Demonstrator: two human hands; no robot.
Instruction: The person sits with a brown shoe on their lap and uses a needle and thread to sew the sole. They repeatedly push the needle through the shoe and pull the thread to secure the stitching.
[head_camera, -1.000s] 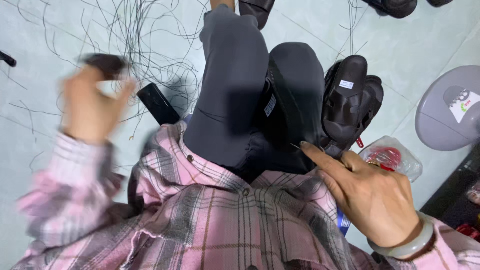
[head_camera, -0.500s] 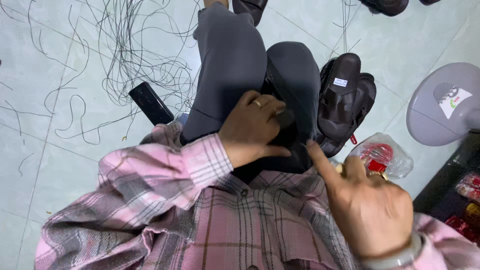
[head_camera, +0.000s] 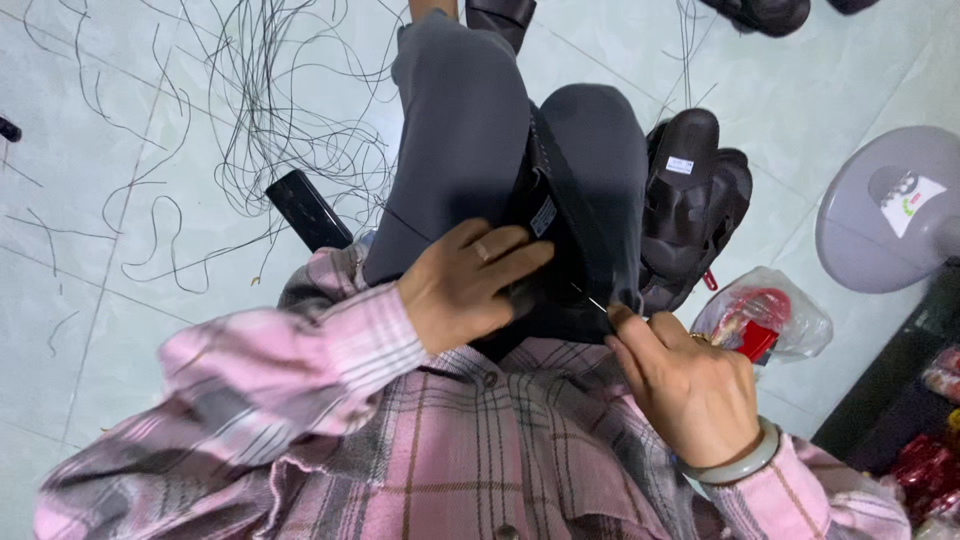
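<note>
With the left hand (head_camera: 470, 290) clamped on the black sandal (head_camera: 560, 230) in the lap and the right hand (head_camera: 690, 385) pinching a thin needle (head_camera: 592, 298) just beside it, a slip could prick the left fingers.

loose threads (head_camera: 270, 110), fan base (head_camera: 890, 215), sandals (head_camera: 695, 205)

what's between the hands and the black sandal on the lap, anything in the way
Nothing visible. The left hand already rests on the black sandal held on the lap, and the right hand pinches a thin needle right at its edge.
</note>
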